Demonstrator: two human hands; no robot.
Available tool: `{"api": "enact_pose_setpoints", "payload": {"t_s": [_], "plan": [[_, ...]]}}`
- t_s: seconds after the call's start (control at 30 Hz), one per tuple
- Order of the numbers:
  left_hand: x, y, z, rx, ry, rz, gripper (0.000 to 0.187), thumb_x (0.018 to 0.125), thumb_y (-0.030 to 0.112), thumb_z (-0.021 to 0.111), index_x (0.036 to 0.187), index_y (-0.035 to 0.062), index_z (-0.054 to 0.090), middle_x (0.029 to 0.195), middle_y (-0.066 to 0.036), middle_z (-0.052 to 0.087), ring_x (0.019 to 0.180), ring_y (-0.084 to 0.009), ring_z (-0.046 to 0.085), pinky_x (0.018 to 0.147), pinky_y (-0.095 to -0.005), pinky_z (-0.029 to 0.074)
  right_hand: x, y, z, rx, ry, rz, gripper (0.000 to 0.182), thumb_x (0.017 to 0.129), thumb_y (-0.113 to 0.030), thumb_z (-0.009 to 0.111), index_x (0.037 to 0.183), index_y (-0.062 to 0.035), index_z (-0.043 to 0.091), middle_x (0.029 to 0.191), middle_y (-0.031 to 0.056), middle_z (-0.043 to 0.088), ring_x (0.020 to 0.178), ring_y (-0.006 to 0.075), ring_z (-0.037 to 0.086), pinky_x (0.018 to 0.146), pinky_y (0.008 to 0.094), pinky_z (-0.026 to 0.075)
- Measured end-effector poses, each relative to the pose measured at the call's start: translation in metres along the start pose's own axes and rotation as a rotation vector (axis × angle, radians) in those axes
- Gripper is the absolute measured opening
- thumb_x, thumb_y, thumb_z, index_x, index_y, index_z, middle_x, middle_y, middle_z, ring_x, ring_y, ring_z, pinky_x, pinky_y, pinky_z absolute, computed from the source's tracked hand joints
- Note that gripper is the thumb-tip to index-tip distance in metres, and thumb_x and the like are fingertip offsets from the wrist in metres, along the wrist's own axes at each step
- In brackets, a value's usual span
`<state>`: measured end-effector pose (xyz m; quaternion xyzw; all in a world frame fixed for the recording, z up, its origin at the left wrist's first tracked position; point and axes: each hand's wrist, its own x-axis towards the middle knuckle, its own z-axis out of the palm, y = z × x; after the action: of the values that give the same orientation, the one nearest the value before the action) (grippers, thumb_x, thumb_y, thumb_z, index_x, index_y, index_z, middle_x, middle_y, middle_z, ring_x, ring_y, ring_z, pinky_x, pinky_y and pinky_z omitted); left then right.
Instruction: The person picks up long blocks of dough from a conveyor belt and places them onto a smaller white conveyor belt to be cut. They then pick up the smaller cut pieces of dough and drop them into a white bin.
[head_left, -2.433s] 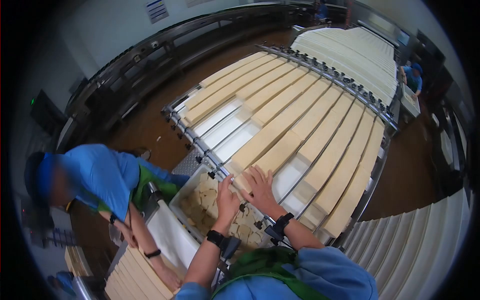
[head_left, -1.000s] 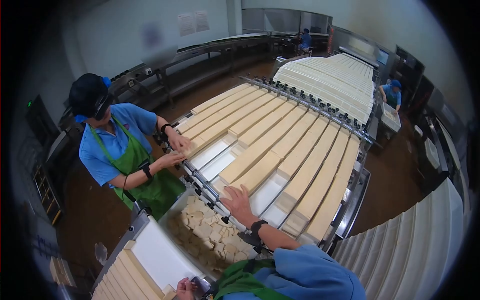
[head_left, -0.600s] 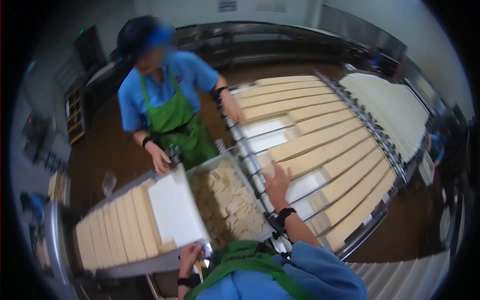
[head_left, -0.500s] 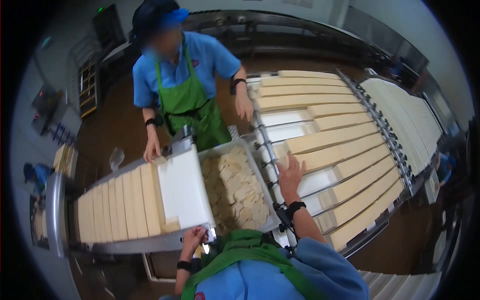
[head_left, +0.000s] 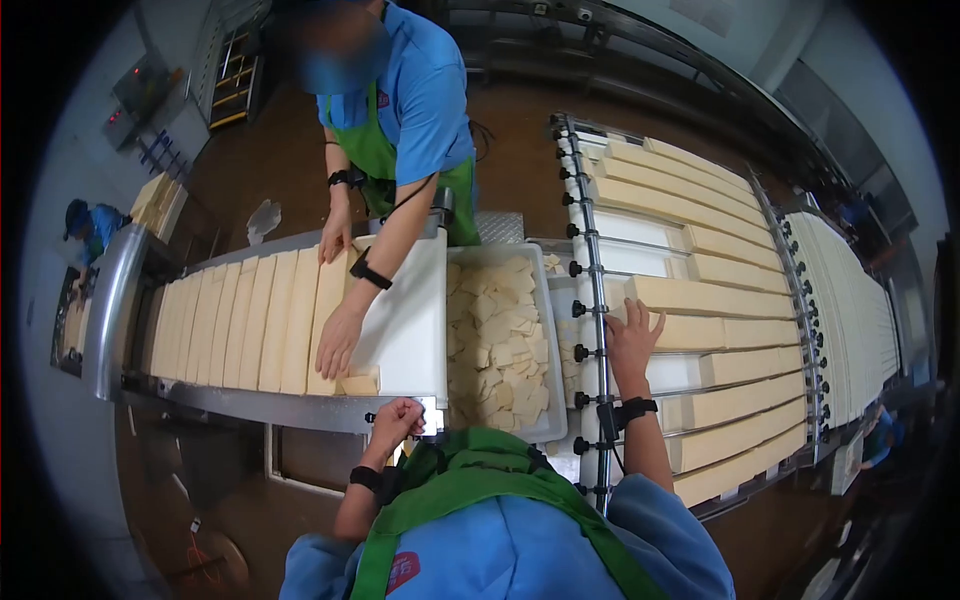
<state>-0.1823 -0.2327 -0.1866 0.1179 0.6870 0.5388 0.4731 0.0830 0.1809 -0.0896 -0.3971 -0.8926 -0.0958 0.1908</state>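
My right hand (head_left: 632, 345) has its fingers spread at the near end of a long pale-yellow bar (head_left: 710, 297) on the right-hand conveyor; the fingertips appear to touch it. Another bar (head_left: 680, 331) lies beside the same hand. Closed with curled fingers, my left hand (head_left: 397, 420) rests by the metal corner plate (head_left: 429, 415) of the left conveyor. What it holds, if anything, is hidden. Near it, a small pale piece (head_left: 360, 384) lies on the white belt (head_left: 412, 330), by the end of a row of bars (head_left: 245, 320).
Between the conveyors stands a bin (head_left: 550, 375) with many flat pale scraps (head_left: 500, 330). A co-worker (head_left: 420, 100) leans over the left belt, both hands on the last bar. A rail with black knobs (head_left: 592, 260) edges the right conveyor.
The co-worker's arm has swung from the right conveyor to the left belt, and both hands now touch the last bar. My view has turned. My hands stay in about the same places.
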Motion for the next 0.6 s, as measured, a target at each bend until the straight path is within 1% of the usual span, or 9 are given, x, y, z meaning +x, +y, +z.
{"api": "enact_pose_setpoints", "payload": {"t_s": [0.13, 0.17, 0.2, 0.27, 0.3, 0.4, 0.5, 0.53, 0.6], "plan": [[-0.005, -0.001, -0.005, -0.113, -0.067, 0.024, 0.015, 0.102, 0.014, 0.068, 0.111, 0.0012, 0.067, 0.085, -0.005, 0.071, 0.072, -0.0114, 0.069, 0.067, -0.0257, 0.058, -0.001, 0.001, 0.009, 0.108, 0.013, 0.089, 0.018, 0.086, -0.019, 0.073, 0.102, -0.0224, 0.08, 0.142, 0.0079, 0.059, 0.14, 0.0296, 0.047, 0.121, 0.0686, 0.019], [-0.009, 0.001, -0.006, -0.115, -0.075, 0.024, 0.016, 0.102, 0.013, 0.069, 0.112, 0.001, 0.067, 0.086, -0.005, 0.072, 0.074, -0.0113, 0.069, 0.069, -0.0255, 0.058, -0.003, 0.003, 0.008, 0.073, -0.057, 0.066, 0.04, 0.087, -0.016, 0.071, 0.126, -0.0218, 0.072, 0.146, 0.009, 0.055, 0.142, 0.0303, 0.046, 0.119, 0.0689, 0.022], [-0.013, 0.005, -0.009, -0.116, -0.085, 0.026, 0.017, 0.101, 0.013, 0.069, 0.113, 0.0008, 0.067, 0.087, -0.005, 0.072, 0.076, -0.0112, 0.069, 0.07, -0.0253, 0.057, -0.005, 0.001, 0.007, 0.075, -0.064, 0.055, 0.04, 0.087, -0.016, 0.071, 0.126, -0.0218, 0.072, 0.146, 0.009, 0.055, 0.142, 0.0303, 0.046, 0.119, 0.0689, 0.022], [-0.029, 0.022, -0.015, -0.07, -0.073, 0.005, 0.017, 0.101, 0.013, 0.07, 0.112, 0.0009, 0.069, 0.088, -0.005, 0.073, 0.077, -0.0107, 0.068, 0.072, -0.0244, 0.056, -0.004, -0.003, 0.007, 0.147, -0.038, 0.14, 0.067, 0.088, -0.014, 0.07, 0.151, -0.0215, 0.051, 0.152, 0.0102, 0.05, 0.145, 0.0319, 0.043, 0.118, 0.0696, 0.022], [-0.036, 0.027, -0.019, -0.057, -0.063, -0.007, 0.016, 0.101, 0.012, 0.07, 0.111, 0.001, 0.069, 0.088, -0.004, 0.073, 0.077, -0.0104, 0.068, 0.071, -0.0243, 0.056, -0.004, 0.001, 0.008, 0.088, -0.126, 0.122, 0.083, 0.089, -0.014, 0.069, 0.163, -0.0175, 0.031, 0.157, 0.0106, 0.044, 0.148, 0.0323, 0.038, 0.117, 0.0709, 0.023], [-0.047, 0.017, -0.038, -0.062, -0.014, -0.015, 0.014, 0.1, 0.012, 0.07, 0.11, 0.0015, 0.071, 0.088, -0.004, 0.073, 0.075, -0.0099, 0.067, 0.07, -0.0244, 0.055, -0.003, 0.004, 0.017, 0.021, -0.183, 0.142, 0.08, 0.091, -0.016, 0.067, 0.162, -0.0132, 0.03, 0.16, 0.0123, 0.041, 0.152, 0.0323, 0.034, 0.117, 0.0715, 0.023], [-0.056, 0.003, -0.056, -0.11, 0.125, 0.029, 0.013, 0.1, 0.011, 0.07, 0.109, 0.0021, 0.071, 0.086, -0.003, 0.072, 0.074, -0.0097, 0.066, 0.069, -0.0252, 0.055, -0.005, 0.008, 0.03, -0.078, -0.343, 0.24, 0.077, 0.098, -0.031, 0.061, 0.163, -0.0078, 0.027, 0.167, 0.0163, 0.031, 0.157, 0.0349, 0.025, 0.119, 0.0726, 0.018], [-0.059, -0.003, -0.063, -0.13, 0.209, 0.063, 0.012, 0.1, 0.011, 0.07, 0.108, 0.0023, 0.071, 0.085, -0.002, 0.071, 0.073, -0.0097, 0.066, 0.069, -0.0258, 0.055, -0.005, -0.001, 0.016, -0.031, -0.332, 0.222, 0.074, 0.1, -0.037, 0.058, 0.162, -0.0066, 0.03, 0.168, 0.0194, 0.028, 0.157, 0.0368, 0.023, 0.119, 0.0732, 0.015], [-0.06, -0.013, -0.073, -0.172, 0.397, 0.085, 0.017, 0.097, 0.012, 0.073, 0.109, 0.0014, 0.07, 0.08, -0.002, 0.069, 0.071, -0.0116, 0.065, 0.068, -0.0287, 0.055, 0.0, -0.021, 0.014, -0.053, -0.121, 0.119, 0.065, 0.101, -0.03, 0.059, 0.158, -0.0048, 0.038, 0.163, 0.0249, 0.033, 0.153, 0.0394, 0.03, 0.121, 0.0698, 0.015]]}}
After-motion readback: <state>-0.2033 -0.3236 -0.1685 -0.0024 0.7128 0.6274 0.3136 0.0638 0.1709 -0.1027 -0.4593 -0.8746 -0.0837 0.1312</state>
